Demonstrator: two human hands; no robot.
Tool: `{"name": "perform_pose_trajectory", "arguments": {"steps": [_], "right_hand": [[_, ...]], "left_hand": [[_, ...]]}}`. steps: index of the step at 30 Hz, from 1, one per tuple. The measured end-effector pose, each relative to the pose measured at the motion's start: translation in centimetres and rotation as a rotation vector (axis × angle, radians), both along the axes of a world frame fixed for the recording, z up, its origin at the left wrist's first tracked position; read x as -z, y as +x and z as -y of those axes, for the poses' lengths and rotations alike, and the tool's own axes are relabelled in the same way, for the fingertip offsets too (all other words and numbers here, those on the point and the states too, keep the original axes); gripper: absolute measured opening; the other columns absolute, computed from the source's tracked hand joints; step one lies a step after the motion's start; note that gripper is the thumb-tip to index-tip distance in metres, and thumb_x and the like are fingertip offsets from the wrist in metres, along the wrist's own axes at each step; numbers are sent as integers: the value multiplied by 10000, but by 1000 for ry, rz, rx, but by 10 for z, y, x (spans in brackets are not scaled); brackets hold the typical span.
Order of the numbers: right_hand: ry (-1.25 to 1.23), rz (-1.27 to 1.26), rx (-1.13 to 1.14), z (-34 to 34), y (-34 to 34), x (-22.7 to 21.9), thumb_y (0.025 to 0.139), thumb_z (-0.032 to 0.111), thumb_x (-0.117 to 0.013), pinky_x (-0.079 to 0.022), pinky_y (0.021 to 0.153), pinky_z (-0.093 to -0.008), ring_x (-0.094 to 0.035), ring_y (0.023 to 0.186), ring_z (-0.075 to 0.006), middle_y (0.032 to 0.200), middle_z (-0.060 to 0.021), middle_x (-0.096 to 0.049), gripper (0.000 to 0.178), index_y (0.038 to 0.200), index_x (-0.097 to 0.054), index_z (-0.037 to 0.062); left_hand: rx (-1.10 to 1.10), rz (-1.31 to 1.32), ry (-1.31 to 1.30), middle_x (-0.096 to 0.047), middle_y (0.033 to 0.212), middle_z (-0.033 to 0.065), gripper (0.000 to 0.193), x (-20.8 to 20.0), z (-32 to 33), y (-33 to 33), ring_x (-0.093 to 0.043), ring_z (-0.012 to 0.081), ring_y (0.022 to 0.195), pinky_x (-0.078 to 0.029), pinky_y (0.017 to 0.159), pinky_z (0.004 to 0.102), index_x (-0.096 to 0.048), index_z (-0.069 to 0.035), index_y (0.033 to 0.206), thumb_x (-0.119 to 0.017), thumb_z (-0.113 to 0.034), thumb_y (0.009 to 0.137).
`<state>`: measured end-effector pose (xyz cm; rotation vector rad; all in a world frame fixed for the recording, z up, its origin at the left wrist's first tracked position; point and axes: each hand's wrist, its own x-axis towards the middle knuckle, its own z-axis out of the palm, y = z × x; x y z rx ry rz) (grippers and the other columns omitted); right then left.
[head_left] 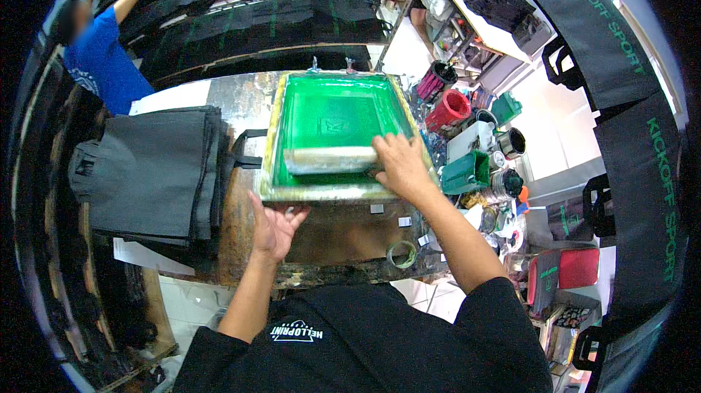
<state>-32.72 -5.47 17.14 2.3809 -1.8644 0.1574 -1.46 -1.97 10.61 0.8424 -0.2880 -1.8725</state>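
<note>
A screen-printing frame (274,166) with pale, stained edges and a bright green mesh (339,112) rests on the worktable. Across the near part of the mesh lies a wide, pale squeegee (328,160). My right hand (404,166) is closed round its right end. Below the frame's front left corner is my left hand (273,231), palm turned up and fingers spread, holding nothing. Its fingertips are at the frame's edge; I cannot tell whether they touch. A black bag handle (250,150) shows beside the frame's left side.
Left of the frame is a stack of black bags (150,174). A tape roll (401,253) lies on the table's near edge. Paint containers, including a red one (447,109) and a green one (466,172), crowd the right. Printed bags (621,42) hang beyond. A person in blue (109,57) stands far left.
</note>
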Motion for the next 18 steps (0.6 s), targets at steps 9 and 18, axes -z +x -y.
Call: {"name": "perform_pose_trajectory", "arguments": {"steps": [9,18], "right_hand": [[226,80,54,20,-23,43,756,257,-891,-430,877,-574,-651,1120,-336,1133,-95,-662,595,1240,-571,127],[316,109,-17,-2,-32,55,767,331,-898,-436,908,-574,-655,1133,-383,1169,-121,-670,630,1247,-556,110]], "left_hand": [[110,238,202,-631,1353,213,1145,98,-21,14,-651,338,1235,-511,1081,484,-409,-68,1578,-380,-968,871],[114,228,207,-605,1393,233,1162,103,-20,12,-625,349,1283,-484,1120,497,-369,-64,1603,-370,-969,873]]}}
